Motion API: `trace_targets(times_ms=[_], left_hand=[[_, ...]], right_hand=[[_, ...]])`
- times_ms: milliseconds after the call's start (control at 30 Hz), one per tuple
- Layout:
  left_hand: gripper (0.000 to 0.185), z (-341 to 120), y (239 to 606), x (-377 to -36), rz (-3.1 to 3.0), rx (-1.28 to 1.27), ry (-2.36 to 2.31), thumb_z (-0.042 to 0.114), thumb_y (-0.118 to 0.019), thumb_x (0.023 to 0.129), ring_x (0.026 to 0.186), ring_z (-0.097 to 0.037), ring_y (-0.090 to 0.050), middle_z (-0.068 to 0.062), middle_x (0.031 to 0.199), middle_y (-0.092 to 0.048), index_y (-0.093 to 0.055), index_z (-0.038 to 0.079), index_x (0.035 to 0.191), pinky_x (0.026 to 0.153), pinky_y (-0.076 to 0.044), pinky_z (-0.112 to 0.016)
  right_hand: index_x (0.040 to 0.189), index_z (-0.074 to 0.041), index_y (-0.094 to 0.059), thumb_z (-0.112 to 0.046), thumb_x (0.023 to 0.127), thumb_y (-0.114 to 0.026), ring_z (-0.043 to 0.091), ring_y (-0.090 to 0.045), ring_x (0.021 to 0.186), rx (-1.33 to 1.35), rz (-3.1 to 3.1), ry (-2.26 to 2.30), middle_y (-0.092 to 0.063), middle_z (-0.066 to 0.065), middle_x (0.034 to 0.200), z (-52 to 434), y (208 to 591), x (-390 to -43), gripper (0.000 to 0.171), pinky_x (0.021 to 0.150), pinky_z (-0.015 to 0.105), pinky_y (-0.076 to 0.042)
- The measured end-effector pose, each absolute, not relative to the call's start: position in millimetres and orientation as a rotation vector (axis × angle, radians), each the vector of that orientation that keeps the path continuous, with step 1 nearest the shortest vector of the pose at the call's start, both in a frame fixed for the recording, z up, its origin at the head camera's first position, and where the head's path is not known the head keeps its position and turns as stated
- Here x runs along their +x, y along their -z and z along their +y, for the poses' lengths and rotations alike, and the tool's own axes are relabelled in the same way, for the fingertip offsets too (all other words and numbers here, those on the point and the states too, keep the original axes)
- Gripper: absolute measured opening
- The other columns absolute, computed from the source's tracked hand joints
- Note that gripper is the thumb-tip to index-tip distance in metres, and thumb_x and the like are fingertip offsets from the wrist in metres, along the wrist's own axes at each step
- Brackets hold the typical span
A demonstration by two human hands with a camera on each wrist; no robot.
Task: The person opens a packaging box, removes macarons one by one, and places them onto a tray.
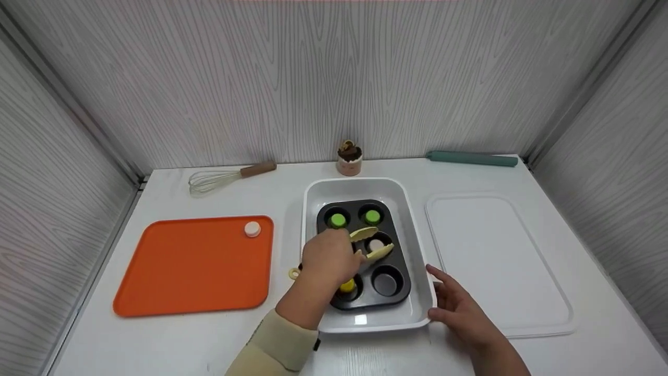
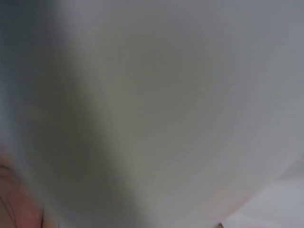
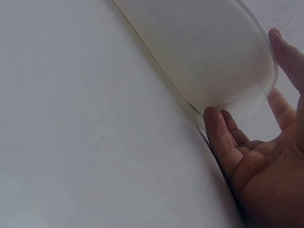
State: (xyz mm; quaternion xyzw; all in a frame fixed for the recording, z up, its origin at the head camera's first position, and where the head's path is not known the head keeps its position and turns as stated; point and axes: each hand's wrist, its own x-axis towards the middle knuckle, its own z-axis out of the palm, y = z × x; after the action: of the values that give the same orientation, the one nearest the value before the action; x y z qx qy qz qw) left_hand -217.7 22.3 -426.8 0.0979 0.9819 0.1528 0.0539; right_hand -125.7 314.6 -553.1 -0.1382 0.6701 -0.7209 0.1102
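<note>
My left hand (image 1: 330, 257) grips yellow tongs (image 1: 379, 253) above the dark muffin tin (image 1: 373, 297), their ring end (image 1: 294, 273) sticking out past the wrist. The spread tong tips stand either side of a pale round piece (image 1: 376, 245) in the middle right cup. Green pieces (image 1: 337, 220) sit in the two back cups; a yellow one (image 1: 347, 285) is in the front left cup. My hand hides the middle left cup. The tin lies in a white tray (image 1: 373, 329), whose front right corner my right hand (image 1: 462, 310) holds, fingers and thumb around it. The left wrist view is blurred.
An orange tray (image 1: 198, 271) on the left bears a white round piece (image 1: 252, 229). Behind are a whisk (image 1: 229, 177), a small cupcake (image 1: 349, 157) and a green rolling pin (image 1: 472, 158) along the wall. A white board (image 1: 501, 261) lies at right.
</note>
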Motion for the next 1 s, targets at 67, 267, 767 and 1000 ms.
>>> trace_targets(times_ms=[67,267,767,1000], left_hand=[[0.039,23,427,-217,2.985,0.301,-0.439,0.045,-0.077,0.095,0.08,-0.026,-0.069,-0.008,0.092,-0.07,-0.074,0.006,0.102,0.069,-0.058,-0.046],[0.046,29,425,-216,2.977,0.305,-0.373,0.045,-0.077,0.095,0.087,-0.029,-0.071,-0.01,0.098,-0.071,-0.073,0.003,0.114,0.072,-0.059,-0.047],[0.056,47,424,-208,3.091,0.375,-0.138,0.046,-0.083,0.089,0.087,-0.032,-0.072,-0.011,0.095,-0.067,-0.072,-0.004,0.11,0.069,-0.061,-0.045],[0.05,49,420,-209,3.071,0.371,-0.078,0.042,-0.08,0.093,0.088,-0.03,-0.072,-0.012,0.096,-0.068,-0.072,-0.004,0.112,0.071,-0.061,-0.044]], right_hand=[[0.167,-0.003,-0.018,0.008,0.096,-0.07,0.026,-0.063,0.125,-0.415,1.967,2.122,-0.044,0.034,0.149,314,553,-126,0.088,0.1,0.036,-0.056],[0.167,-0.003,-0.02,0.008,0.097,-0.07,0.026,-0.063,0.124,-0.427,1.958,2.131,-0.045,0.033,0.148,313,553,-126,0.086,0.099,0.035,-0.056],[0.167,-0.007,-0.026,0.01,0.097,-0.067,0.025,-0.061,0.127,-0.48,1.951,2.148,-0.045,0.03,0.15,313,551,-124,0.083,0.1,0.034,-0.055],[0.166,-0.004,-0.022,0.01,0.096,-0.069,0.024,-0.062,0.128,-0.419,1.969,2.13,-0.042,0.033,0.151,313,552,-125,0.085,0.1,0.035,-0.055]])
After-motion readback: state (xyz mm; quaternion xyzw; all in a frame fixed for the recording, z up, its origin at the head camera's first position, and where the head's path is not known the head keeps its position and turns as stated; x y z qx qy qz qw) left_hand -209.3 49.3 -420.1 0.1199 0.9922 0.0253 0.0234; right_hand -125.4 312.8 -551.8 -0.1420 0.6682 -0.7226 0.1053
